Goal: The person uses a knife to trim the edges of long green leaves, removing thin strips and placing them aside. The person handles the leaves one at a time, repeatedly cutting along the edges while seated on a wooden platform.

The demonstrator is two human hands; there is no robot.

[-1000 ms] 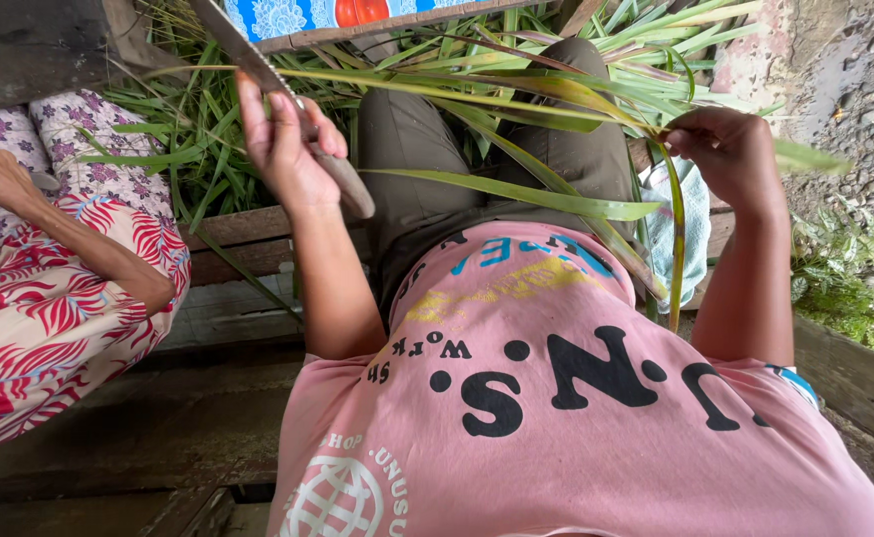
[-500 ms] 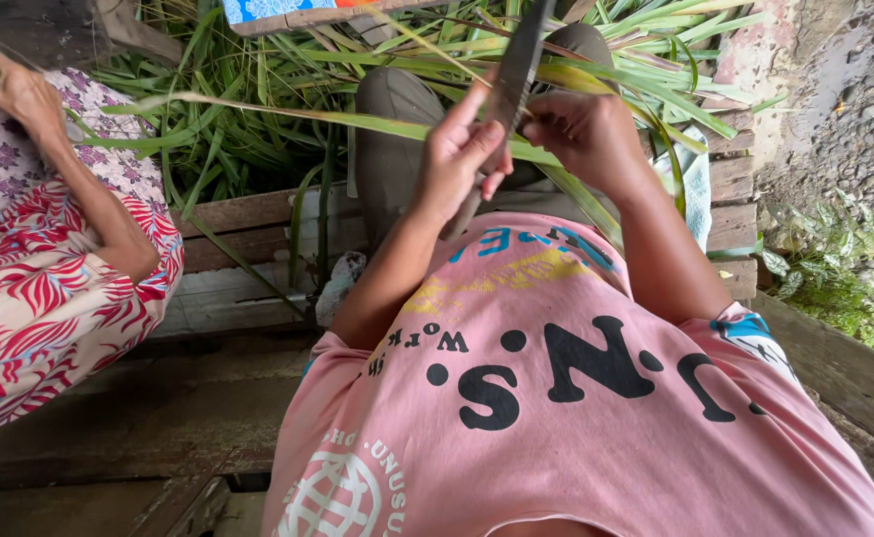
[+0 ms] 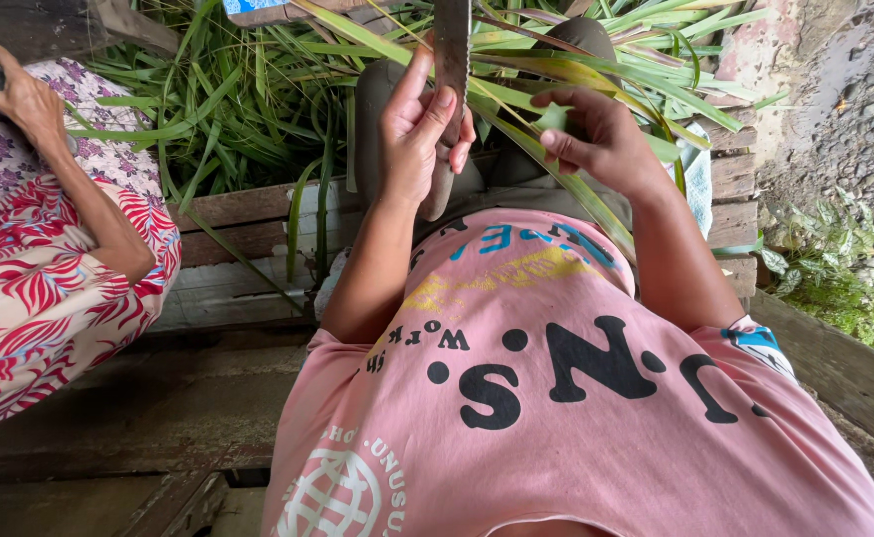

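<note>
A: L hand closed round long grey metal knife w/ rounded dark handle; blade up, running off top edge, handle butt down toward pink printed T-shirt. Thumb and forefinger pressed on blade flat.

B: R hand?

A: Fingers pinched shut on long narrow green leaf strip, thumb under, fingertips on top. Nothing else in that grip.

B: Leaf vs blade?

A: Leaf just R of blade, close beside; contact not clear. Long axis of leaf slanted, upper L down to lower R across lap, roughly crosswise to upright blade. R hand nearer leaf, L hand nearer knife edge. Both over grey-trousered knees.

B: Change vs earlier frames?

A: 1 s back: hands wide apart, knife tilted L, R hand out at far R on leaf. Half s back: hands brought together, blade near upright. Now: much same pose, blade straighter, leaf end pinched higher.

B: Surroundings?

A: Heap of loose long green leaves ahead on weathered wooden plank platform. 2nd person at L, red-and-white floral dress, own hand raised, apart from work. Gravel ground at R.
</note>
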